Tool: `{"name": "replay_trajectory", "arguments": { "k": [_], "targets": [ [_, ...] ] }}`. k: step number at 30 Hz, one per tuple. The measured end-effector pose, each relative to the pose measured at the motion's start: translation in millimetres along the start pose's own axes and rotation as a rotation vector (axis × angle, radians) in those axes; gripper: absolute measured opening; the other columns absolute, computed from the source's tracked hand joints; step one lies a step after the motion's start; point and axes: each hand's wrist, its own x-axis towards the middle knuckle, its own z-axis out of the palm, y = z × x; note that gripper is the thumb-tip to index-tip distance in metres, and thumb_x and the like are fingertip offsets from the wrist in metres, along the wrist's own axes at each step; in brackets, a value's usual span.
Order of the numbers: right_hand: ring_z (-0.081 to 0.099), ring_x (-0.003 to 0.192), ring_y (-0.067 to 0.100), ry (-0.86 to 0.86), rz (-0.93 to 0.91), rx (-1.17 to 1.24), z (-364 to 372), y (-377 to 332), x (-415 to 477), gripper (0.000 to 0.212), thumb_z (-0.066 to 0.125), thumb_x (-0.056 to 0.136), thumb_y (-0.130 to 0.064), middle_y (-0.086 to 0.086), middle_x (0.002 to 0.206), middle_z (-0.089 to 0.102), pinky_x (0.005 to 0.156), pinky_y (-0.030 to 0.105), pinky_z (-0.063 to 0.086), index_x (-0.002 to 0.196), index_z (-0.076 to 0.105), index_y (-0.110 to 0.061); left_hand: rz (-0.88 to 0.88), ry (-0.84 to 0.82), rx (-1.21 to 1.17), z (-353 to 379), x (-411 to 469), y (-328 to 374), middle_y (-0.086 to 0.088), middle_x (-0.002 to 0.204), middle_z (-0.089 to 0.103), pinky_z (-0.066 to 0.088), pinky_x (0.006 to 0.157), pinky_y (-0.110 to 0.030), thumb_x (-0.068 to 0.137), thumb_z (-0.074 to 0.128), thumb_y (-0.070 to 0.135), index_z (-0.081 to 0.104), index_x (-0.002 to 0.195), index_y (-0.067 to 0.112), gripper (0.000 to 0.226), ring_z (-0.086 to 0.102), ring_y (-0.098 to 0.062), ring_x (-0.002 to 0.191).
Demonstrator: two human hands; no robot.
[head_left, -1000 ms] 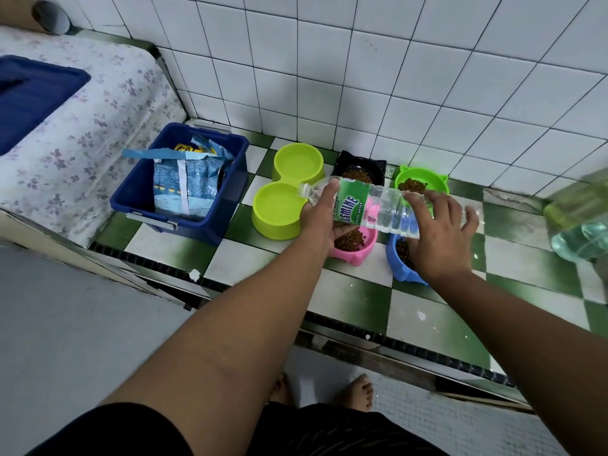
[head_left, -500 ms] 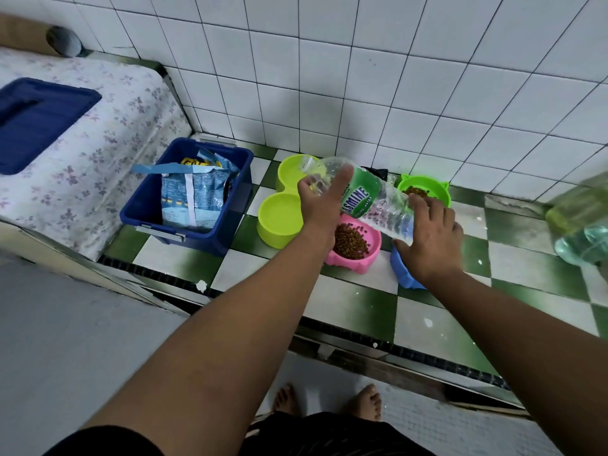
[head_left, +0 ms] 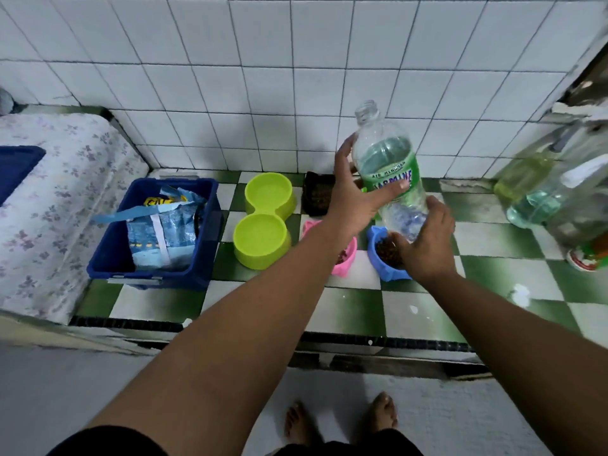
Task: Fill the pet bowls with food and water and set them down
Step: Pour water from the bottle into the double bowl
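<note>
Swung the bottle [head_left: 390,172] back upright, open mouth toward the ceiling, after laying it nearly flat a second earlier and tipping its neck over the far cup of the green double bowl [head_left: 265,222] half a second earlier. Kept both hands on it throughout: gripped the labelled middle with the left hand [head_left: 353,199], thumb across the front, and cupped the base with the right hand [head_left: 427,248], fingers curled round the bottom. Held it off the floor over the cluster of small bowls, base just above the blue bowl [head_left: 383,264] and beside the pink bowl [head_left: 348,261], well to the right of the double bowl and no longer over it. Left a good deal of water inside, level just above the label. Judged from that: ended the pour, or at least paused it. Could not confirm any water in either cup of the double bowl from this view; saw no clear waterline there. Found kibble already in the blue bowl, the pink one and seemingly the black bowl [head_left: 317,194] by the wall, all standing on the tiled floor [head_left: 493,291] near the blue bin [head_left: 108,258] with the food bag [head_left: 164,232]. Took the food half as done, then, with the water half hanging on the contents of that double bowl. Probably needed next either a second tilt or a cap and a spot for the bottle.
</note>
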Motion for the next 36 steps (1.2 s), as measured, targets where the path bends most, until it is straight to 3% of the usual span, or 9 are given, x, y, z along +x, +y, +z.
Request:
{"name": "replay_trajectory", "arguments": {
  "k": [2,4,8,14,20,24,28,33,36],
  "targets": [
    [0.039,0.124,0.034,0.029,0.059,0.044,-10.1,10.3,-1.6,0.081,0.081,0.074,-0.015,0.019,0.131,0.044,0.102,0.028,0.028,0.140,0.036,-0.002,0.001,-0.061,0.021,16.7,0.9,-1.1,0.000,0.134,0.055,0.060,0.089,-0.033,0.070,0.092,0.006,0.031,0.148,0.034,0.103,0.064,-0.007,0.112],
    [0.038,0.126,0.033,0.035,0.099,0.079,-22.2,22.6,-2.4,0.081,0.081,0.075,-0.017,0.017,0.133,0.043,0.105,0.032,0.030,0.141,0.035,-0.002,-0.031,-0.088,0.028,33.8,2.9,-3.9,-0.001,0.133,0.056,0.060,0.088,-0.030,0.070,0.092,0.006,0.030,0.150,0.029,0.103,0.065,-0.006,0.108],
    [0.039,0.127,0.035,0.043,0.124,0.093,-48.7,49.2,-4.0,0.082,0.082,0.075,-0.019,0.018,0.133,0.041,0.108,0.040,0.033,0.140,0.035,-0.001,-0.101,-0.147,0.078,70.9,4.8,-14.6,-0.006,0.128,0.066,0.057,0.098,-0.049,0.050,0.100,0.043,0.049,0.135,0.024,0.102,0.067,-0.022,0.116],
    [0.044,0.123,0.030,0.091,0.249,0.111,-87.5,94.8,-13.7,0.088,0.086,0.069,-0.029,0.013,0.131,0.042,0.106,0.043,0.040,0.137,0.036,-0.003,-0.099,-0.275,0.161,148.3,-1.3,-32.7,0.002,0.127,0.065,0.059,0.096,-0.039,0.061,0.098,0.016,0.039,0.141,0.021,0.100,0.067,-0.015,0.114],
    [0.048,0.120,0.027,0.099,0.341,0.156,-122.8,142.9,-17.0,0.082,0.085,0.072,-0.031,0.011,0.129,0.043,0.102,0.040,0.043,0.133,0.037,-0.006,-0.105,-0.316,0.263,210.8,5.7,-54.1,0.000,0.119,0.068,0.058,0.096,-0.045,0.047,0.100,0.039,0.048,0.124,0.021,0.094,0.069,-0.015,0.109],
    [0.050,0.120,0.029,0.026,0.350,0.197,-137.1,177.8,-20.9,0.073,0.074,0.080,-0.037,0.013,0.131,0.042,0.101,0.049,0.045,0.134,0.036,-0.005,-0.099,-0.410,0.285,236.8,14.7,-70.7,-0.006,0.123,0.068,0.057,0.098,-0.046,0.054,0.098,0.033,0.050,0.129,0.016,0.091,0.069,-0.020,0.111],
    [0.048,0.123,0.029,0.009,0.376,0.189,-142.4,200.1,-17.9,0.068,0.070,0.088,-0.029,0.017,0.136,0.043,0.105,0.047,0.042,0.139,0.034,-0.001,-0.111,-0.452,0.317,255.5,17.9,-89.2,-0.006,0.130,0.065,0.056,0.102,-0.046,0.058,0.097,0.035,0.050,0.135,0.019,0.092,0.066,-0.022,0.118],
    [0.049,0.127,0.024,-0.008,0.376,0.245,-146.6,223.7,-9.2,0.058,0.058,0.094,-0.024,0.010,0.139,0.046,0.107,0.047,0.043,0.144,0.030,-0.014,-0.102,-0.511,0.376,270.2,26.5,-102.4,0.003,0.132,0.065,0.052,0.105,-0.036,0.067,0.093,0.034,0.047,0.140,0.023,0.088,0.062,-0.013,0.123],
    [0.052,0.125,0.020,-0.002,0.390,0.286,-148.4,232.9,-4.0,0.050,0.053,0.096,-0.023,0.008,0.137,0.050,0.107,0.046,0.044,0.141,0.032,-0.017,-0.082,-0.566,0.443,275.2,31.5,-109.9,0.005,0.131,0.066,0.051,0.107,-0.043,0.065,0.093,0.041,0.047,0.140,0.024,0.090,0.062,-0.014,0.122]
  ]
}}
